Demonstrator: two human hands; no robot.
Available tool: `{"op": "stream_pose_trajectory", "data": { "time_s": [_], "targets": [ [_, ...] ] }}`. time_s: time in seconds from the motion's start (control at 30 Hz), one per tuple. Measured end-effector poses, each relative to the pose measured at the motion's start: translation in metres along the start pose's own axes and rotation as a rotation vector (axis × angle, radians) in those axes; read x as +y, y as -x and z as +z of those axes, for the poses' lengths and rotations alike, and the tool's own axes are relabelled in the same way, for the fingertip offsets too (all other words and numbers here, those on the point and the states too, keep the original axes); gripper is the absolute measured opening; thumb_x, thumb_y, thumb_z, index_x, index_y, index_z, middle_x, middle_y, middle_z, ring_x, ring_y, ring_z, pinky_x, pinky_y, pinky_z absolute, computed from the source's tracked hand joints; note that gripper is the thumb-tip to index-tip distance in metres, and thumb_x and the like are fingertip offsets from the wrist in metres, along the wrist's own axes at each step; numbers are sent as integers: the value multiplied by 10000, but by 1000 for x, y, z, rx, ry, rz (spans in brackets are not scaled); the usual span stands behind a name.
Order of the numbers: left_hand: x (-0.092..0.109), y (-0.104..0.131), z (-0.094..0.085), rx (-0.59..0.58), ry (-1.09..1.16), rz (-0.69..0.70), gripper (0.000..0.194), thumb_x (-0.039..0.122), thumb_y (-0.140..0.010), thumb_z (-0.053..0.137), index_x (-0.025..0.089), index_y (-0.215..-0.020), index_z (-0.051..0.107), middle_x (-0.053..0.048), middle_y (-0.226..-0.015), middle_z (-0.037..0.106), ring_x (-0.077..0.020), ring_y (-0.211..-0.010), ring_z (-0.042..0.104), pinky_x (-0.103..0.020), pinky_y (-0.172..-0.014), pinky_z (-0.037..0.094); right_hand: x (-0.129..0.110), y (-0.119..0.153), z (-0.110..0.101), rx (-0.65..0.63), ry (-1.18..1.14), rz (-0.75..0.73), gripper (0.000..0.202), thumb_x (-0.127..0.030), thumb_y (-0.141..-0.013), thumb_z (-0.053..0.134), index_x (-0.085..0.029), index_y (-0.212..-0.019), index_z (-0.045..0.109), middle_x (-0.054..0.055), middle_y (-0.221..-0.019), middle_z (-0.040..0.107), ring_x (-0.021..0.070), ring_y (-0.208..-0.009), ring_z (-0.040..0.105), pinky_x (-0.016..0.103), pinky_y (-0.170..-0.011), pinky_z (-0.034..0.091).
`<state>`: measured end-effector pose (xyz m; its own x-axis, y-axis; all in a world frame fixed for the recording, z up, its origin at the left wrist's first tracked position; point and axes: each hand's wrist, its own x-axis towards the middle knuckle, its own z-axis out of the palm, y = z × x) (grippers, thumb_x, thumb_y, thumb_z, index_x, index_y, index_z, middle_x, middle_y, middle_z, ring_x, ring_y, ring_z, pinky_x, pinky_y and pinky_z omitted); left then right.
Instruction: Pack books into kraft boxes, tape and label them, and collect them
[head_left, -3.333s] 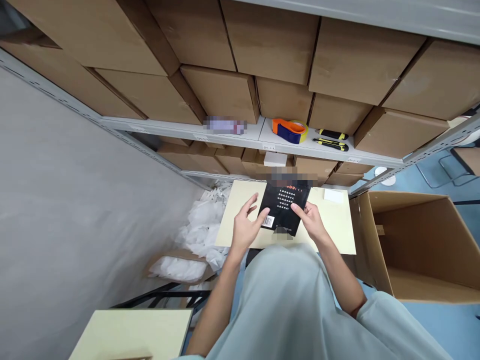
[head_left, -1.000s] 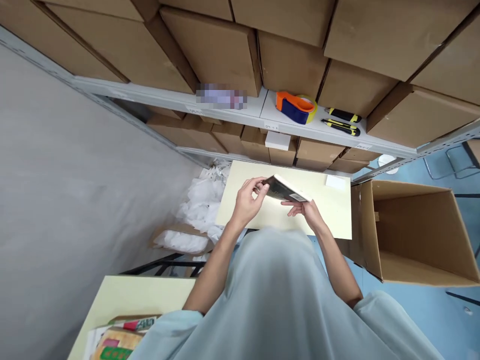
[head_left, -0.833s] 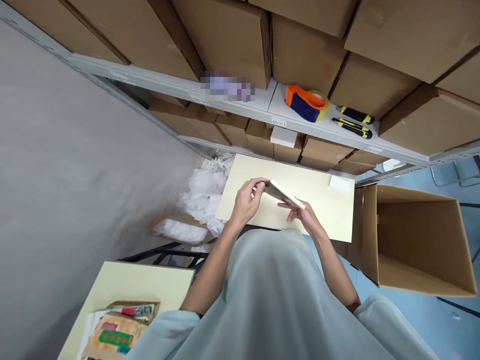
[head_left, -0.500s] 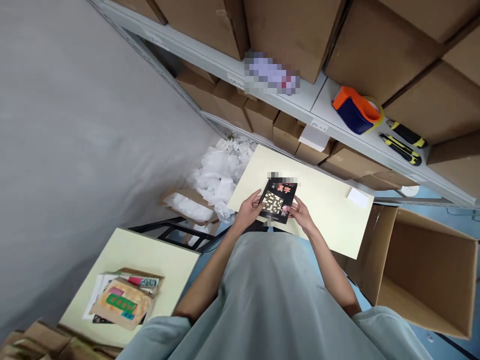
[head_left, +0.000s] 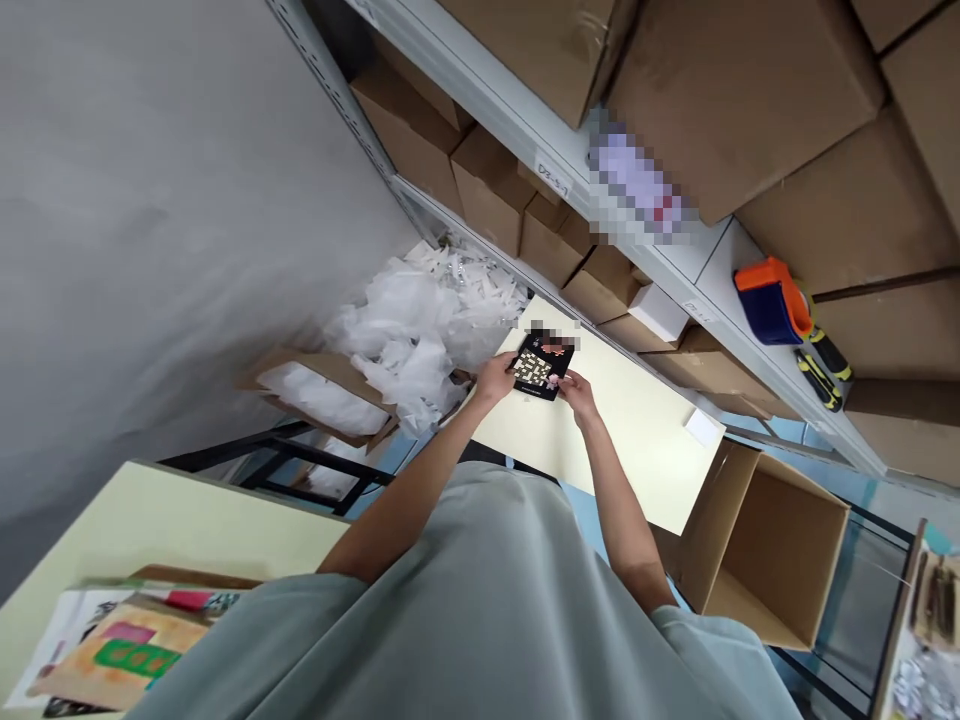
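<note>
A dark book [head_left: 541, 366] with a pale grid pattern and orange lettering on its cover is held over the cream table [head_left: 622, 430]. My left hand [head_left: 496, 378] grips its left edge, thumb on the front. At the lower right edge, my right hand [head_left: 577, 395] pinches the book near a small pink figure on the cover. The fingers behind the book are hidden. Part of the top of the cover is blurred out.
An open cardboard box [head_left: 780, 545] stands right of the table. White packing material [head_left: 412, 330] is heaped to the left. Shelving above holds cartons [head_left: 750, 110], an orange-and-blue tape dispenser [head_left: 772, 300] and yellow-black cutters [head_left: 819, 380]. Several books [head_left: 135, 650] lie on another table at lower left.
The view has turned, so the shelf and its tools appear lower and farther right. Both hands still hold the book, which now looks tilted farther back and slightly higher in view.
</note>
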<state>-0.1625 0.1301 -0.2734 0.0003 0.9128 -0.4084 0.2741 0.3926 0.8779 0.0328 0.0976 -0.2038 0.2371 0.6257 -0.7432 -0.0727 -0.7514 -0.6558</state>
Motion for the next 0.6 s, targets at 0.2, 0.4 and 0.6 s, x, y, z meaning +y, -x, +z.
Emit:
{"op": "stream_pose_trajectory", "data": {
  "time_s": [0.2, 0.4, 0.6],
  "targets": [
    [2, -9, -1, -48, 108, 3, 497, 85, -750, 717, 163, -1229, 821, -112, -1180, 855, -274, -1181, 773, -469, -1199, 568, 6, 5, 10, 105, 44, -14, 292, -249, -724, 765, -272, -985, 636, 16, -907, 816, 229, -976, 803, 431, -1023, 637],
    [-9, 21, 2, 5, 227, 33, 471, -5, -749, 607, 157, -1124, 842, -129, -1216, 850, -271, -1169, 806, -458, -1124, 641, 17, 30, -2, 85, 170, -28, 448, -497, -692, 805, -234, -1038, 695, 109, -1141, 844, 289, -1151, 795, 481, -1066, 604],
    [-41, 84, -8, 120, 345, 23, 596, -56, -768, 540, 175, -1247, 810, -100, -1230, 850, -205, -1045, 831, -364, -995, 684, 26, 43, 11, -305, 294, -84, 570, -600, -795, 848, -231, -1222, 767, 143, -1303, 845, 295, -1183, 811, 485, -1113, 588]
  ]
}}
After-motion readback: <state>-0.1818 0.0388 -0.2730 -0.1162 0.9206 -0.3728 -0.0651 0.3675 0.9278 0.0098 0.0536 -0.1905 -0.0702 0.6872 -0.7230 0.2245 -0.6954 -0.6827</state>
